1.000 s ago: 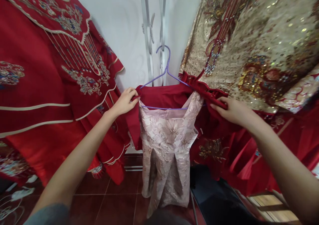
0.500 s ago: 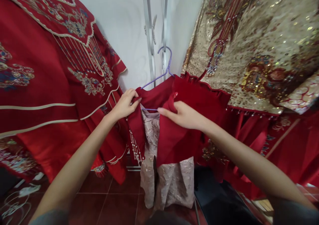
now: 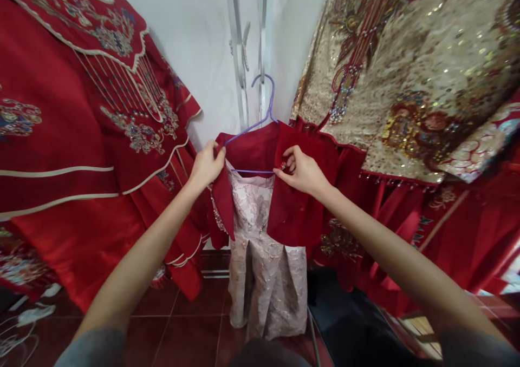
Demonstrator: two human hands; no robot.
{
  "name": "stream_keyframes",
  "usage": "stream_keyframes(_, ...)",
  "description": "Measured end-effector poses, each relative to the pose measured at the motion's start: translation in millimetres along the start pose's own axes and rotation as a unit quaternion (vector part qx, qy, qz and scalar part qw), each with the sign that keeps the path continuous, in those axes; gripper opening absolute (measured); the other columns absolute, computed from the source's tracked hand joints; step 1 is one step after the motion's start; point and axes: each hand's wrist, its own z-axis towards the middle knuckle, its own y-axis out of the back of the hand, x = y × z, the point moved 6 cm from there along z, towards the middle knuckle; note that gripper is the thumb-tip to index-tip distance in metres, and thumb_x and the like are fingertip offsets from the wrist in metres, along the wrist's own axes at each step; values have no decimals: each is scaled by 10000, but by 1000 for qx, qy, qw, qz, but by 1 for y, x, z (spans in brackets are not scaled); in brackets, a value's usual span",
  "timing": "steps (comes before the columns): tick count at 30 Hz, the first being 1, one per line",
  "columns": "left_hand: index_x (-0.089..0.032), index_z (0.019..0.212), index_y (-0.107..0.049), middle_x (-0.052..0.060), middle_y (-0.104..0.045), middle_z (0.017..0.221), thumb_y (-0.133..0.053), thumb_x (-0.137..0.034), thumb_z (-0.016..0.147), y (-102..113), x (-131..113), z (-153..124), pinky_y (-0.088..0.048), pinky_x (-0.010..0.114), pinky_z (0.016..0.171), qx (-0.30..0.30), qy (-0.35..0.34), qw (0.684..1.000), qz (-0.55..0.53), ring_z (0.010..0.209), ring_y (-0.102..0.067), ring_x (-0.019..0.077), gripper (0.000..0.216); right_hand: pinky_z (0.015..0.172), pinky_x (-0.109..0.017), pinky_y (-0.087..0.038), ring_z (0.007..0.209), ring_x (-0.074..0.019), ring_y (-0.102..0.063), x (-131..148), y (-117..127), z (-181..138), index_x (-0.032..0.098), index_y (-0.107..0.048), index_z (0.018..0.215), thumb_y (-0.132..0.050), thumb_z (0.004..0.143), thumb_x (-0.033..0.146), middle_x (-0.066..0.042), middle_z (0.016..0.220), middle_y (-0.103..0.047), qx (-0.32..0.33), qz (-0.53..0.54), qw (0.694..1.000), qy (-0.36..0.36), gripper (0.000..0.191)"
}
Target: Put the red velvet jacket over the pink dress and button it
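A purple wire hanger (image 3: pixel 266 104) hangs from a silver rack post (image 3: pixel 239 53) and carries a pale pink brocade dress (image 3: pixel 266 264). A short dark red jacket (image 3: pixel 298 204) is draped over the dress on the same hanger. My left hand (image 3: pixel 207 164) is closed on the jacket's left front edge near the shoulder. My right hand (image 3: pixel 300 171) pinches the jacket's right front edge at the top, beside a small fastening. The two front panels hang apart, with the pink dress showing between them.
A red embroidered robe (image 3: pixel 81 129) hangs close on the left. A gold sequinned robe (image 3: pixel 406 69) over red pleated cloth hangs close on the right. White wall behind. Dark red floor tiles (image 3: pixel 187 329) below, with a black object (image 3: pixel 349 329) at lower right.
My right hand has drawn the jacket's right panel from the far right across the dress front, then shifted up to its top edge. My left hand has stayed on the left edge.
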Motion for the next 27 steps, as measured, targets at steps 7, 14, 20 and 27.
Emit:
stream_keyframes(7,-218,801,-419,-45,-467,670,-569,-296,840,-11,-66,-9,-411,242,607,34,-129,981,-143,614,-484,113,174,592,-257,-519,603,-126,-591,21,-20,3,228,-386,875,-629,656,187,41,709,-569,52,163,985,-10,330)
stream_keyframes(14,-212,941,-444,12,-581,848,-603,-119,708,-77,-43,-48,-464,290,666,108,-88,989,-58,697,-569,151,297,801,-322,-559,866,-159,-654,8,-21,-15,213,-460,968,-674,710,297,-40,950,-626,51,284,957,-14,346)
stream_keyframes(20,-209,1063,-477,62,-587,1000,-562,-130,806,-84,-36,-66,-511,294,732,37,-60,990,-121,789,-611,147,282,687,-338,-538,746,-175,-607,-7,-19,-19,168,-522,1029,-727,681,472,-82,934,-609,-102,154,977,-107,506)
stream_keyframes(27,-192,1037,-510,61,-627,956,-539,-104,837,-83,-39,-67,-521,311,834,-7,-64,983,-173,874,-627,152,220,794,-356,-498,814,-206,-607,-4,-24,-7,161,-668,851,-690,725,386,-92,867,-643,-93,38,989,-108,259)
